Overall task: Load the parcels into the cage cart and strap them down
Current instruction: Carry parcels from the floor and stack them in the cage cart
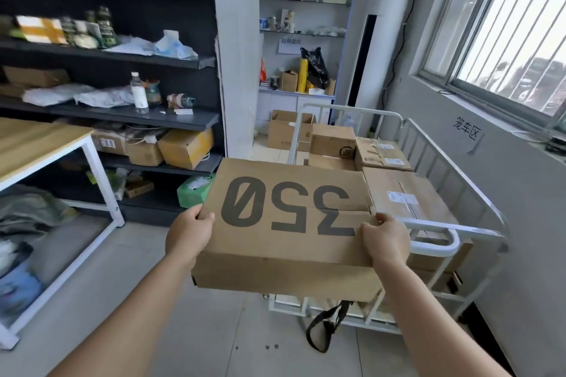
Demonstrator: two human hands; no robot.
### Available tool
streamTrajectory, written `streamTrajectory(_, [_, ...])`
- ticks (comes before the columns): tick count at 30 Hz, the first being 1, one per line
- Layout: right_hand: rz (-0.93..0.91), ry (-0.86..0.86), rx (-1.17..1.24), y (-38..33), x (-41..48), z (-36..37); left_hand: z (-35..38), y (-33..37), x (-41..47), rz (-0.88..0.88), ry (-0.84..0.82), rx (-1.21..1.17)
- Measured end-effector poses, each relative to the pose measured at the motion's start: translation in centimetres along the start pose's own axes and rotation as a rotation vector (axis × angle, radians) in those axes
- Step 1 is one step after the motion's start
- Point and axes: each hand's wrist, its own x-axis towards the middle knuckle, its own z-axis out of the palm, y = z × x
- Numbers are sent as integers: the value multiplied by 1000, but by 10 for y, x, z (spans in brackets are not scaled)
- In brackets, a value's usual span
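Observation:
A flat brown cardboard box [284,242] printed with a large "350" is held in the air in front of me. My left hand [188,236] grips its left edge, thumb on top. My right hand [384,242] grips its right edge the same way. The box hangs just before the near rail of the white cage cart [435,246], which stands along the right wall. Several cardboard parcels [395,193] lie inside the cart. A black strap [327,324] dangles from the cart's lower front, below the box.
Dark shelving [122,113] with parcels and bottles fills the left wall. A wood-topped white table [46,147] stands at the near left. A white pillar [239,55] and a cabinet [303,40] stand behind the cart, with open boxes [284,131] on the floor. A barred window [505,24] is at right.

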Motion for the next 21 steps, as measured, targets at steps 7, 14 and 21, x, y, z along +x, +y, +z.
streamTrajectory(7, [7,30,-12,-58,68,56,9,37,104,40,-13,-30])
streamTrajectory(14, [73,111,-20,-115,130,125,15,67,239,131,-118,-19])
streamTrajectory(21, [143,177,-40,-161,184,176,31,108,351,236,-187,39])
